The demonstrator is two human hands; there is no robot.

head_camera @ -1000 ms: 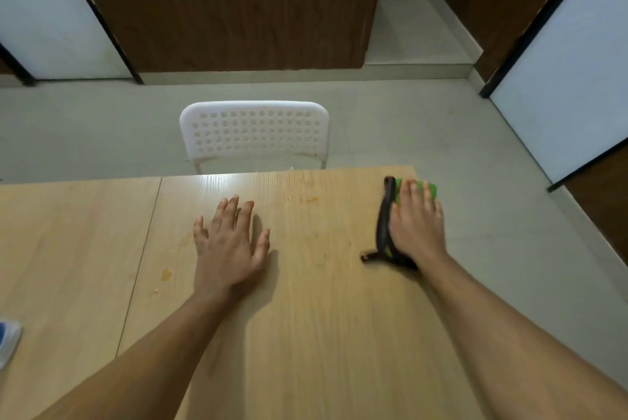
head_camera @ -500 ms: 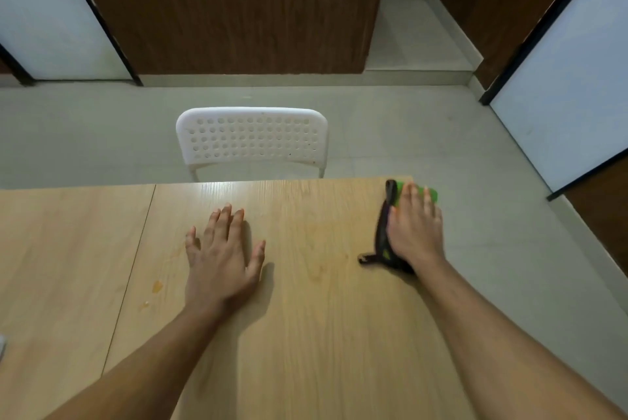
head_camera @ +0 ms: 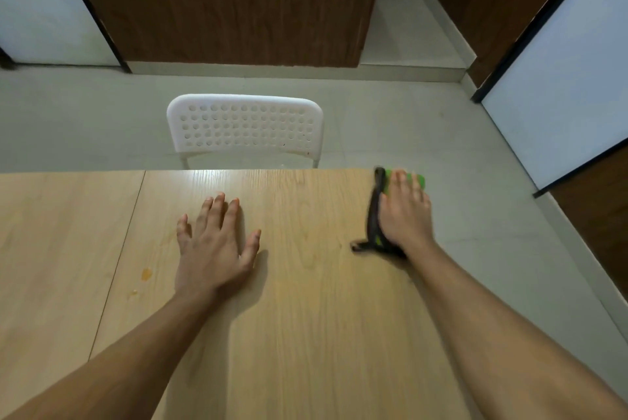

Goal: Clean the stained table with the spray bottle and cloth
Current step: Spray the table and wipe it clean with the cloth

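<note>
The light wooden table [head_camera: 306,317] fills the lower half of the view. Small orange stains [head_camera: 146,273] lie near the seam at the left. My right hand [head_camera: 406,216] presses flat with straight fingers on a green cloth with a dark edge [head_camera: 375,216] at the table's far right corner. My left hand [head_camera: 214,243] rests flat on the table, fingers spread, to the right of the stains. No spray bottle shows in this frame.
A white perforated plastic chair [head_camera: 244,127] stands behind the table's far edge. Grey floor [head_camera: 475,216] runs along the table's right side. Brown wooden panels [head_camera: 221,2] and white panels [head_camera: 560,80] line the back and right.
The view has shifted to the right, and the blue-white item at the left edge has dropped out of sight. My right hand and the cloth have slid slightly toward the far corner.
</note>
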